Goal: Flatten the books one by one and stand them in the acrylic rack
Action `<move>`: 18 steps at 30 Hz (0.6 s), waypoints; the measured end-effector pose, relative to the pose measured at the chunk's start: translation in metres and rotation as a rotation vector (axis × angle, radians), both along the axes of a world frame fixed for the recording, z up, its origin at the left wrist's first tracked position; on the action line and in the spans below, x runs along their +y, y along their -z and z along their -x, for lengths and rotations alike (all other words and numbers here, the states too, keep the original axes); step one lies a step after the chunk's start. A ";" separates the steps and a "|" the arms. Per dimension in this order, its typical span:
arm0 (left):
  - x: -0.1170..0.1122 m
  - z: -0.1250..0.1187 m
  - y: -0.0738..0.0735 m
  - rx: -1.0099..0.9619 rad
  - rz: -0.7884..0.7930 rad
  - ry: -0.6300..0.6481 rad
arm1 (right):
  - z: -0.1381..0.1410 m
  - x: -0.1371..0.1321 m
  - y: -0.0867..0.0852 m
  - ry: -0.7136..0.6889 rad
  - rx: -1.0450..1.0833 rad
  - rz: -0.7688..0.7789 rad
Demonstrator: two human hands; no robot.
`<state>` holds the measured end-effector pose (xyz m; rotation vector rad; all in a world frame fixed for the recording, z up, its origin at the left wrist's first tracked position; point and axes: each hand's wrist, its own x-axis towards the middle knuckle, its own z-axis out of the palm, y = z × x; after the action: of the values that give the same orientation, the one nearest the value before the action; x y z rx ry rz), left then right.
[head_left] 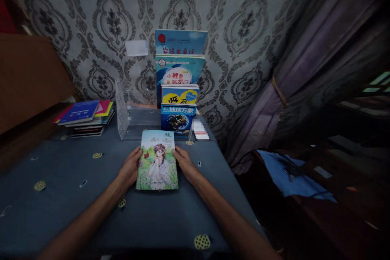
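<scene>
Pinching a book's (pixel 155 172) edges are left hand (pixel 131 166) and right hand (pixel 185 165) (roomy tablecloth (pixel 67 162) leftward).

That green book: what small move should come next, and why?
Probably lift the green book toward the transparent rack: the left hand and right hand grip its opposite sides, and other books stand cover-forward in the rack's right part.

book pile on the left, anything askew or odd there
Slightly: in the pile, the blue book lies on top at an angle, and a yellow cover sticks out unevenly beneath. No damage shows.
</scene>
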<state>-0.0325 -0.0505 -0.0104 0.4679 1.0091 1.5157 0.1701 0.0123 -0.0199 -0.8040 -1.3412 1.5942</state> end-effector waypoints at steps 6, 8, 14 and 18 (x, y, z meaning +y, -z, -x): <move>0.000 -0.002 -0.001 -0.018 0.027 -0.020 | 0.000 0.003 0.002 -0.006 0.017 0.019; 0.000 -0.002 -0.002 -0.011 0.021 -0.019 | 0.000 0.003 0.002 -0.010 0.020 0.025; 0.003 -0.001 -0.003 0.053 -0.038 0.007 | 0.000 0.003 0.004 -0.021 0.025 0.009; 0.005 -0.003 -0.004 0.063 -0.059 0.006 | -0.002 0.003 0.002 0.002 -0.007 -0.042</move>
<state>-0.0294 -0.0457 -0.0059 0.5630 1.0131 1.5370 0.1721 0.0155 -0.0223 -0.7866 -1.3737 1.5578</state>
